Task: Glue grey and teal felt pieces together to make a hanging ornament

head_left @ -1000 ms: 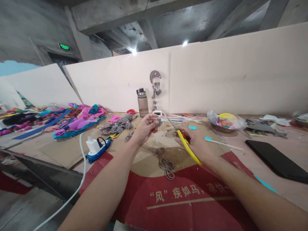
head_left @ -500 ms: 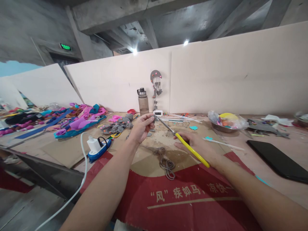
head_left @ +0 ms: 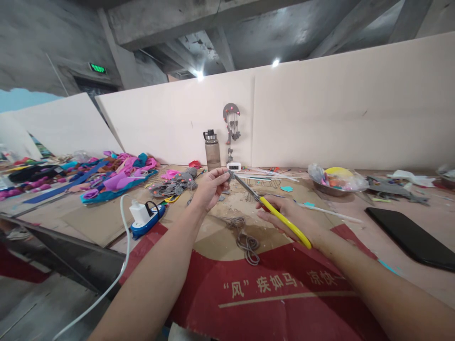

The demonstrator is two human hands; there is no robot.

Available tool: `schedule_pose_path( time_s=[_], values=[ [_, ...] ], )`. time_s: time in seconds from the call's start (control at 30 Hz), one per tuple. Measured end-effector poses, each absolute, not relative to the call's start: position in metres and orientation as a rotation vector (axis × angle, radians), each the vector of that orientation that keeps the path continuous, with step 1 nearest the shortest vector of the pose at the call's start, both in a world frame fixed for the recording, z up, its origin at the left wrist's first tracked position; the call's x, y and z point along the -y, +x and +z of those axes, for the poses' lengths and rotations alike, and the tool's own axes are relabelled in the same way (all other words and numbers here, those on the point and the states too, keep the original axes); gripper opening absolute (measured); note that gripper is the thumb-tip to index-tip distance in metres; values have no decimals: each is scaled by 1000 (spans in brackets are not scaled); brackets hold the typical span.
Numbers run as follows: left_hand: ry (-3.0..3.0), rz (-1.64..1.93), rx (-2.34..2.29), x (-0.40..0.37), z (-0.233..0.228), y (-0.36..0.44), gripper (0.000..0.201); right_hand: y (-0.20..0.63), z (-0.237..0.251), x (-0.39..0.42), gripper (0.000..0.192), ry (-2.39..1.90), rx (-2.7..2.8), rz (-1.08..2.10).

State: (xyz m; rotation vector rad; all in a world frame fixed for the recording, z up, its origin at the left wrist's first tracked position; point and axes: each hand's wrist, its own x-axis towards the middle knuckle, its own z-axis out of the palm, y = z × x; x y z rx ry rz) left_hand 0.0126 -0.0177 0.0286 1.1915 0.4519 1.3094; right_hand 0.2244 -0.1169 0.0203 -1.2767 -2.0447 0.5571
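- I see a small grey felt piece (head_left: 230,174) just above the centre of the frame, pinched between the thumb and fingertips of the left hand (head_left: 212,187), which is closed on it.
- The metal blades of a pair of yellow-handled scissors (head_left: 270,210) reach up and left to that piece; the tips touch it or sit just beside it, and I cannot tell which.
- The right hand (head_left: 293,219) is wrapped around the yellow handles, right of centre; the blades look nearly together, though I cannot tell whether they are cutting.
- Below the hands, a tangle of grey cord (head_left: 245,237) lies on the brown cardboard sheet (head_left: 216,232) that covers the table.
- In the lower centre, a red printed panel with pale lettering (head_left: 284,289) lies under both forearms.
- To the left, a white charger plugged into a blue power strip (head_left: 144,215) trails a white cable (head_left: 121,265) toward the lower left corner.
- Behind the left hand, a heap of grey felt cut-outs (head_left: 172,185) lies near a pile of pink, purple and teal fabric (head_left: 117,177).
- At the back, a smoky translucent water bottle (head_left: 212,150) stands upright against the pale partition board (head_left: 320,113), beside a grey hanging ornament (head_left: 231,125).
- On the right, a metal bowl holding a plastic bag of coloured bits (head_left: 334,179) sits well apart from a flat black slab (head_left: 414,237).
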Motion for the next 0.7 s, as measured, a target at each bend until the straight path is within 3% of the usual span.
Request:
schedule_pose_path(
  time_s=[0.7],
  values=[
    [1218, 1199, -461, 18, 26, 14, 26, 214, 13, 117, 19, -1315, 1967, 472]
  ],
)
